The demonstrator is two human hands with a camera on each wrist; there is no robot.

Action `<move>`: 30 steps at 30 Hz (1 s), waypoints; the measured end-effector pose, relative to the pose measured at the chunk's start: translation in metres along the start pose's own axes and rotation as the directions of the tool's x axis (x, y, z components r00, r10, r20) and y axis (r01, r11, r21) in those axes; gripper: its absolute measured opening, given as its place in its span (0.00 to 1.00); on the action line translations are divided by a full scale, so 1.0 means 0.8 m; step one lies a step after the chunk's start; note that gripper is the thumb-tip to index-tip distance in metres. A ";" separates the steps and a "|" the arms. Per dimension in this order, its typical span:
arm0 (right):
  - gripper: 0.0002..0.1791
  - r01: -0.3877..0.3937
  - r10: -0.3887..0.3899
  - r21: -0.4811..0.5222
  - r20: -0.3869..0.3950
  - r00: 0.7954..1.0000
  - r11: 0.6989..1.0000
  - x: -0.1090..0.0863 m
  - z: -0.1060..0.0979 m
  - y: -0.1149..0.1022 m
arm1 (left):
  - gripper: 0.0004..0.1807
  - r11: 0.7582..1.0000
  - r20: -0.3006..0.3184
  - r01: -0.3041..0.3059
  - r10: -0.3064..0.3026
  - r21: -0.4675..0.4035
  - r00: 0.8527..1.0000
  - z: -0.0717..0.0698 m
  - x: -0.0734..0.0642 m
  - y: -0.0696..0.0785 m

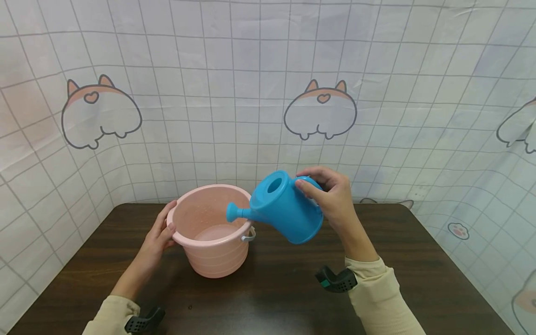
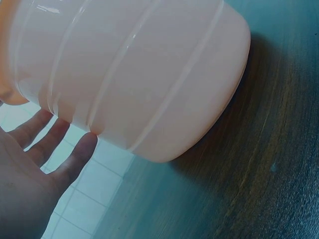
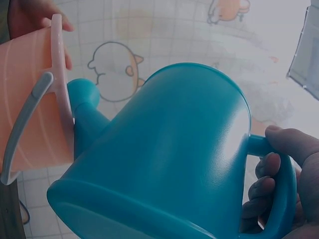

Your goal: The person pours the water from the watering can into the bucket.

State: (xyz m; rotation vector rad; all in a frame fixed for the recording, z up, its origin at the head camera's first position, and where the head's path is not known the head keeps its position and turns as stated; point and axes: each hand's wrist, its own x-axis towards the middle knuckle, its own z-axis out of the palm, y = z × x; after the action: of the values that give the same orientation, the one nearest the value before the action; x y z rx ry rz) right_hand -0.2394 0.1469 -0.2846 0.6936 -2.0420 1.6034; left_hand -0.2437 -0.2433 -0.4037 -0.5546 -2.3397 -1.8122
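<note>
A pink bucket stands on the dark wooden table with its mouth tipped toward me. My left hand holds its left side, thumb at the rim; in the left wrist view several fingers touch the ribbed outer wall. A blue watering can is tilted in the air to the right of the bucket. My right hand grips the can's handle, fingers wrapped round it. The can's spout head reaches over the right part of the bucket's rim. I cannot make out any water leaving it.
A grey bail handle hangs at the bucket's right side. Behind the table hangs a white gridded cloth with cartoon animal prints, and it continues along both sides. Dark bands sit on both wrists.
</note>
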 end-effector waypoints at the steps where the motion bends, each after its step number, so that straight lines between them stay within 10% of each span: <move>1: 0.13 -0.002 0.002 0.003 0.000 1.000 1.000 0.000 0.000 0.000 | 0.28 1.000 0.000 0.000 0.000 0.000 1.000 0.000 0.000 0.000; 30: 0.13 -0.021 0.021 0.009 0.004 1.000 1.000 0.000 -0.002 0.001 | 0.28 1.000 0.012 0.003 -0.003 -0.006 1.000 -0.002 0.001 -0.004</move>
State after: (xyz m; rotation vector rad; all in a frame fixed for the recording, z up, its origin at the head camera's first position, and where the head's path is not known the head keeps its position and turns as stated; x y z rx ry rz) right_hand -0.2396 0.1486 -0.2852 0.6817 -2.0529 1.6247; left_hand -0.2459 -0.2450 -0.4059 -0.5650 -2.3449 -1.8229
